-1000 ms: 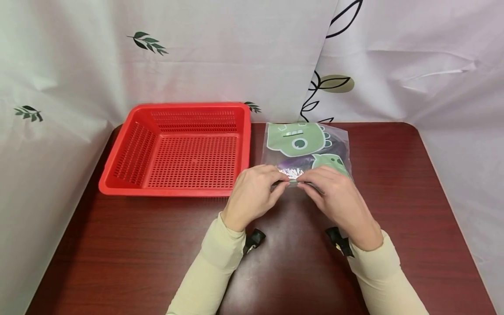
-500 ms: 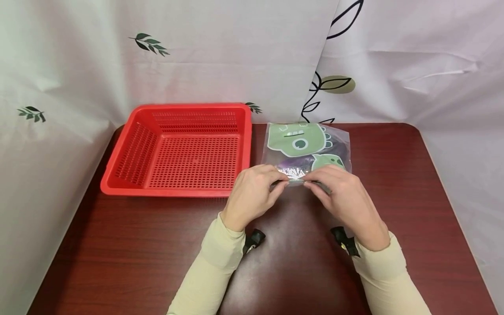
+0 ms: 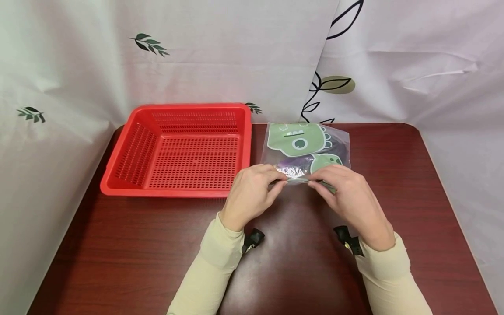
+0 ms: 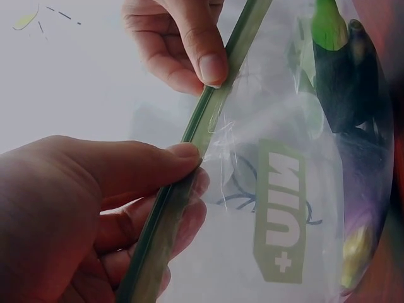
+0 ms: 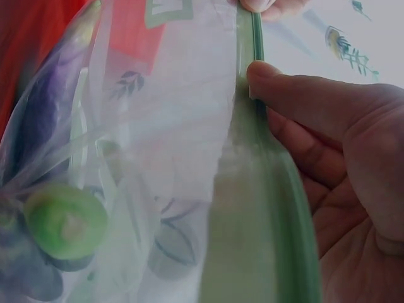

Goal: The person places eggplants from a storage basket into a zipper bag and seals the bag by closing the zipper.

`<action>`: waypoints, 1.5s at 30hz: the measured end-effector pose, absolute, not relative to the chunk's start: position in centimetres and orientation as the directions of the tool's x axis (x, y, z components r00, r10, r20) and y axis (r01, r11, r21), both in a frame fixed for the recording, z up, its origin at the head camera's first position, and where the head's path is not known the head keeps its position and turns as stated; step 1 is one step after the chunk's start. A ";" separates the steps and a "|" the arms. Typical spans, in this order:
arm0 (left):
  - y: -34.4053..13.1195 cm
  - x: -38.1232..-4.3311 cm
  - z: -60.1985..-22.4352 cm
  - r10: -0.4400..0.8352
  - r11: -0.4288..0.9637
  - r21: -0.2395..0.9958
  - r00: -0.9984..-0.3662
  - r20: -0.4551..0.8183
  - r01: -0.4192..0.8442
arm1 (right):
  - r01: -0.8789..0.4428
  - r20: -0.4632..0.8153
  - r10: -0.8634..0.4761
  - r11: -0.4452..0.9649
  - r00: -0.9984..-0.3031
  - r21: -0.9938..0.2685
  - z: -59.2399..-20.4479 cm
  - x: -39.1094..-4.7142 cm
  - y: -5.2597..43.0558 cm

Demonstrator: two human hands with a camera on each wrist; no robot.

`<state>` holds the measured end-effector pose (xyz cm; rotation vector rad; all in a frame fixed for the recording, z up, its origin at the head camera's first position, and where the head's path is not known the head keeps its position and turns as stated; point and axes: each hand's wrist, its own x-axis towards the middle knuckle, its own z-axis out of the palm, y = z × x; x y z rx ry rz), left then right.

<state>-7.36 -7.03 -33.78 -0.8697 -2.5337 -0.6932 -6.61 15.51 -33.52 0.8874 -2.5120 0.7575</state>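
Observation:
A clear zip bag (image 3: 300, 142) printed with green cartoon dinosaurs lies on the table at the basket's right. Its green zip strip (image 4: 214, 95) runs along the edge nearest the person. My left hand (image 3: 252, 194) pinches this strip between thumb and fingers, near its middle. A short way to the right, my right hand (image 3: 350, 197) pinches the same strip with thumb and forefinger. Through the plastic show dark purple eggplants (image 4: 353, 82), one with a bright green stem end (image 5: 66, 221). The right hand hides the bag's near right corner in the head view.
A red perforated basket (image 3: 175, 192) stands on the left, its right rim close beside the bag and left hand. The brown wood-grain table (image 3: 157, 253) meets a white leaf-patterned curtain (image 3: 216, 57) at the back and sides. Black wrist-camera straps (image 3: 253, 238) sit under both sleeves.
My right hand has slid a little to the right along the zip strip, widening the gap between the hands. The left hand has hardly moved, still pinching the strip.

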 end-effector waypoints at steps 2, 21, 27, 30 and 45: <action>-7.0 -7.4 -33.8 0.465 0.687 0.328 -0.738 0.489 0.649 | -0.657 0.505 -0.453 0.661 -0.735 -0.363 -33.5 -6.6 15.6; -7.3 -7.5 -33.7 0.457 0.677 0.343 -0.737 0.498 0.651 | -0.649 0.530 -0.421 0.663 -0.736 -0.373 -32.9 -6.7 16.8; -7.3 -7.5 -33.8 0.458 0.675 0.341 -0.734 0.502 0.654 | -0.640 0.518 -0.424 0.676 -0.743 -0.364 -32.9 -6.7 17.2; -7.3 -7.5 -33.8 0.459 0.673 0.340 -0.731 0.505 0.657 | -0.628 0.498 -0.428 0.690 -0.754 -0.359 -32.8 -6.7 17.4; -7.3 -7.5 -33.7 0.461 0.672 0.341 -0.732 0.502 0.658 | -0.615 0.500 -0.414 0.706 -0.760 -0.351 -32.6 -6.7 18.4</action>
